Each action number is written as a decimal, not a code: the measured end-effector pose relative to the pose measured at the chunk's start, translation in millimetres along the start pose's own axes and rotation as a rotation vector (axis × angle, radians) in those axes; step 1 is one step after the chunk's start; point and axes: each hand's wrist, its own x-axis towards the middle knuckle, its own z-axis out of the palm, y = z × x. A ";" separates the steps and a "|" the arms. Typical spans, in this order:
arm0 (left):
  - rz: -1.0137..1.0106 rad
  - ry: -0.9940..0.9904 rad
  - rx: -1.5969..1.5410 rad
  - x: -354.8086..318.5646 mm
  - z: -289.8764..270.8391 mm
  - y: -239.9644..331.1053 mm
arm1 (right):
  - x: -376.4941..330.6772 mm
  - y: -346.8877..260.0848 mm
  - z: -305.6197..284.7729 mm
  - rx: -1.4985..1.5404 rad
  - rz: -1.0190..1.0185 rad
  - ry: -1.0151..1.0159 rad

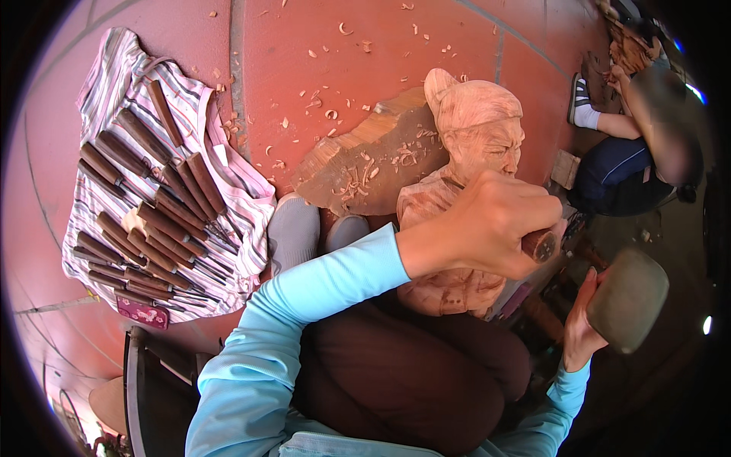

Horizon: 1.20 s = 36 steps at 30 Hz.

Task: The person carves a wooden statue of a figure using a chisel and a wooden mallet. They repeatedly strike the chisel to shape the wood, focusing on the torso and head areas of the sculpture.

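Note:
A carved wooden bust [478, 114] with a wrinkled face and head wrap stands in front of my knees. My left hand [502, 217] reaches across its chest, fingers wrapped round a chisel's brown wooden handle [541, 245]. The handle's butt end points toward me; the blade is hidden behind the hand. Off to the right, my right hand [585, 324] grips a mallet [628, 301] with a rounded, dull greenish-brown head. A gap separates the mallet from the chisel. The mallet's grip is mostly hidden by its head.
Many carving tools [145, 236] with dark handles lie on a striped cloth [114, 61] at left. Behind the bust rests a rough wood slab [365, 156] with shavings. Curled chips dot the red tiles [297, 46]. Another person [632, 152] sits at the far right.

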 end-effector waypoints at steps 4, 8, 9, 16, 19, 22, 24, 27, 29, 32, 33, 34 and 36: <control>0.032 0.091 -0.061 -10.2 6.9 -4.1 | 20.5 -22.4 4.3 0.132 -0.166 0.258; 0.084 0.007 0.033 -7.7 -5.6 -6.0 | -18.8 19.7 9.7 -0.109 -0.154 0.054; 0.081 0.004 0.038 -8.5 -9.0 -8.2 | -8.8 6.5 6.4 -0.102 -0.165 0.043; 0.043 0.084 -0.132 -2.8 -29.6 -11.1 | 42.5 -19.6 -3.6 0.291 -0.188 0.222; -0.128 0.068 -0.239 -13.3 -40.5 -17.3 | 57.3 -23.2 -4.2 0.327 -0.213 0.226; -0.344 -0.049 -0.204 -37.1 -60.4 -27.4 | 62.5 -20.1 -21.5 0.288 -0.285 0.068; -0.316 -0.108 0.001 -89.2 -67.7 -69.1 | 68.6 -25.0 -20.9 0.366 -0.324 0.091; -0.316 -0.210 0.118 -79.2 -63.5 -55.0 | 66.4 -27.3 -17.9 0.378 -0.305 0.093; -0.318 -0.269 0.182 -51.1 -64.3 -20.4 | 70.8 -24.0 -24.2 0.145 -0.368 0.071; -0.434 -0.147 -0.043 -40.6 -60.8 -4.9 | 75.7 -27.8 -25.3 0.005 -0.387 0.084; -0.481 -0.068 -0.179 -39.5 -55.7 -3.5 | 75.4 -27.4 -23.3 0.063 -0.369 0.085; -0.564 0.037 -0.403 -39.2 -50.0 3.3 | 75.5 -26.5 -21.3 0.119 -0.350 0.093; -0.720 0.265 -0.838 -33.3 -41.9 26.1 | 76.8 -25.4 -18.8 0.160 -0.367 0.099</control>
